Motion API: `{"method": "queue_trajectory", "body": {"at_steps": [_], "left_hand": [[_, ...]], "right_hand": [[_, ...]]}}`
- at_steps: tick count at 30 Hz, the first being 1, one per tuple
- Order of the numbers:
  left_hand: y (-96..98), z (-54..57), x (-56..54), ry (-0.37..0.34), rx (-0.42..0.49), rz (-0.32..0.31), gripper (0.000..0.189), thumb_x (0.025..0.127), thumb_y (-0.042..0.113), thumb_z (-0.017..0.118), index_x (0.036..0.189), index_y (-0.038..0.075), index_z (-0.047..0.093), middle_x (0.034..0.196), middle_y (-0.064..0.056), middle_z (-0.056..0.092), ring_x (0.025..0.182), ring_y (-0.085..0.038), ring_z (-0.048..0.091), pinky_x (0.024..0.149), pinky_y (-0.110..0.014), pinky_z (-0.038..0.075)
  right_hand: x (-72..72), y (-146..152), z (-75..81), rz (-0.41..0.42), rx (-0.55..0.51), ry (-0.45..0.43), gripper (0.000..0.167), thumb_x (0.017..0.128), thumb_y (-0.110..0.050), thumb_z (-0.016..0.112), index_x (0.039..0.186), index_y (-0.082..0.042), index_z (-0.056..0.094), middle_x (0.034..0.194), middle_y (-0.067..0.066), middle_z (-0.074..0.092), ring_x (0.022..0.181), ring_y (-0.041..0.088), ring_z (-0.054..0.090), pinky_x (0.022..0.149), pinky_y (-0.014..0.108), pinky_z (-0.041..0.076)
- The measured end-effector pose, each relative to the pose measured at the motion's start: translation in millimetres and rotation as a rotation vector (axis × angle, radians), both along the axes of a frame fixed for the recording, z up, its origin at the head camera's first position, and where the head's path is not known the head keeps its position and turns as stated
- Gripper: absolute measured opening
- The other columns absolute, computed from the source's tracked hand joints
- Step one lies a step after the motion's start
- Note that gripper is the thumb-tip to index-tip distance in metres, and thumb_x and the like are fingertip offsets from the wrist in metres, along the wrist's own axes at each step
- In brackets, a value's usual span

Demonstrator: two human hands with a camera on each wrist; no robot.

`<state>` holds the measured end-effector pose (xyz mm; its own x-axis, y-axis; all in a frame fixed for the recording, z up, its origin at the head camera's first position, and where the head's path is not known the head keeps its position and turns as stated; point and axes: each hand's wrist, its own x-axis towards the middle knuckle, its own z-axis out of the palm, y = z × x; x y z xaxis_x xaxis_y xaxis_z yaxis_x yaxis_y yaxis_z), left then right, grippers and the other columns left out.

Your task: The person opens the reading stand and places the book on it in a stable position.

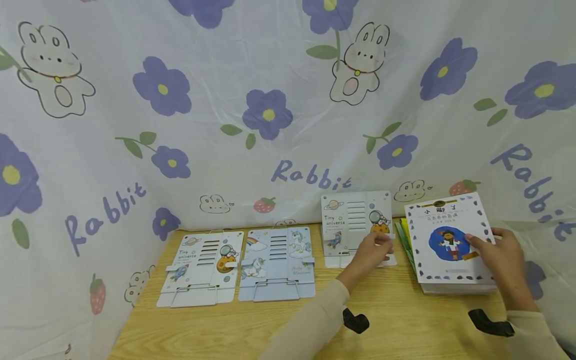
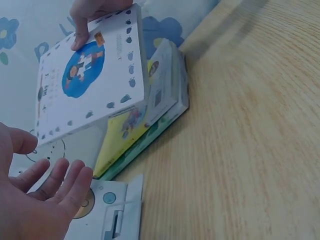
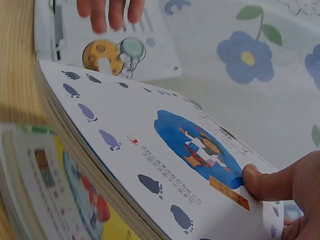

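Observation:
My right hand (image 1: 506, 257) grips the right edge of a white picture book (image 1: 450, 245), thumb on its front cover beside the blue oval picture. The book is lifted and tilted above a pile of other books, as the left wrist view shows. My left hand (image 1: 371, 252) is in front of a white "Tiny universe" bookstand (image 1: 355, 220) and holds nothing. In the left wrist view its fingers (image 2: 75, 187) are spread loosely, apart from the book. The right hand's fingers behind the book are mostly hidden.
Two more bookstands, a "Tiny universe" one (image 1: 193, 277) and a unicorn one (image 1: 276, 262), lie on the left of the wooden table (image 1: 180, 335). Under the held book are a yellow book (image 2: 120, 135) and a green book (image 2: 145, 145). A printed cloth (image 1: 216, 190) hangs behind.

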<state>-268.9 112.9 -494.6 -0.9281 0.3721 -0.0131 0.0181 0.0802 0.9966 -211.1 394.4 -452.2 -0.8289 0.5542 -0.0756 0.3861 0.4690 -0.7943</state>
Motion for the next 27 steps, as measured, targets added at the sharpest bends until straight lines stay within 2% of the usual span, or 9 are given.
{"method": "queue_trajectory", "body": {"at_steps": [2,5,8,10,15,20,24,27], "left_hand": [[-1.9,1.3,-2.5,0.014,0.002,0.002,0.034,0.107,0.02,0.06,0.132,-0.001,0.062,0.106,-0.004,0.066,0.111,-0.038,0.072,0.091,-0.034,0.064],[-4.9,3.3,-5.6,0.015,0.017,0.007,0.041,0.105,0.021,0.059,0.138,-0.003,0.058,0.113,-0.006,0.065,0.112,-0.037,0.072,0.093,-0.033,0.063],[-7.6,5.7,-7.2,-0.007,0.035,0.01,0.046,0.106,0.022,0.059,0.143,-0.004,0.055,0.12,-0.008,0.064,0.116,-0.036,0.07,0.098,-0.035,0.062],[-8.7,7.2,-8.1,-0.026,0.048,0.02,0.048,0.107,0.023,0.06,0.146,-0.003,0.054,0.123,-0.01,0.063,0.118,-0.036,0.069,0.102,-0.04,0.061],[-10.5,9.0,-11.8,-0.059,0.087,0.019,0.053,0.107,0.024,0.061,0.151,-0.004,0.049,0.13,-0.015,0.065,0.122,-0.035,0.068,0.108,-0.051,0.057],[-15.4,9.0,-17.3,-0.12,0.14,-0.002,0.056,0.107,0.029,0.062,0.153,0.0,0.049,0.128,-0.012,0.069,0.119,-0.028,0.07,0.112,-0.056,0.052],[-18.8,9.4,-24.1,-0.177,0.212,0.007,0.052,0.106,0.028,0.063,0.15,0.0,0.053,0.118,-0.011,0.071,0.106,-0.023,0.071,0.108,-0.052,0.056],[-21.3,11.5,-29.5,-0.203,0.255,0.024,0.049,0.106,0.026,0.063,0.147,0.001,0.057,0.116,-0.011,0.073,0.097,-0.017,0.07,0.098,-0.041,0.062]], "right_hand": [[-1.4,-7,2.9,0.0,-0.028,0.018,0.089,0.106,-0.042,0.061,0.164,0.01,0.019,0.151,0.041,0.046,0.111,0.046,0.062,0.065,0.027,0.047],[-3.1,-18,7.0,0.016,-0.055,0.053,0.087,0.106,-0.042,0.06,0.165,0.009,0.019,0.15,0.039,0.049,0.09,0.028,0.068,0.057,0.02,0.047],[-4.5,-28,10.5,0.043,-0.08,0.081,0.086,0.107,-0.041,0.06,0.164,0.009,0.019,0.147,0.038,0.051,0.075,0.008,0.062,0.056,0.02,0.051],[-5.8,-35,12.3,0.063,-0.097,0.096,0.086,0.107,-0.041,0.06,0.165,0.008,0.019,0.147,0.038,0.051,0.07,0.002,0.059,0.057,0.021,0.053],[-10.6,-51,15.2,0.093,-0.112,0.136,0.083,0.107,-0.038,0.061,0.164,0.008,0.021,0.145,0.037,0.053,0.068,-0.001,0.059,0.058,0.022,0.055],[-14.3,-64,19.3,0.11,-0.128,0.173,0.081,0.107,-0.038,0.063,0.163,0.007,0.025,0.142,0.035,0.056,0.067,-0.002,0.06,0.059,0.021,0.057],[-17.8,-73,22.6,0.112,-0.146,0.207,0.079,0.106,-0.038,0.066,0.161,0.005,0.03,0.131,0.031,0.063,0.065,-0.001,0.063,0.058,0.022,0.058],[-20.9,-80,23.5,0.1,-0.153,0.228,0.078,0.105,-0.038,0.068,0.161,0.003,0.033,0.126,0.028,0.066,0.064,-0.001,0.064,0.058,0.022,0.058]]}}
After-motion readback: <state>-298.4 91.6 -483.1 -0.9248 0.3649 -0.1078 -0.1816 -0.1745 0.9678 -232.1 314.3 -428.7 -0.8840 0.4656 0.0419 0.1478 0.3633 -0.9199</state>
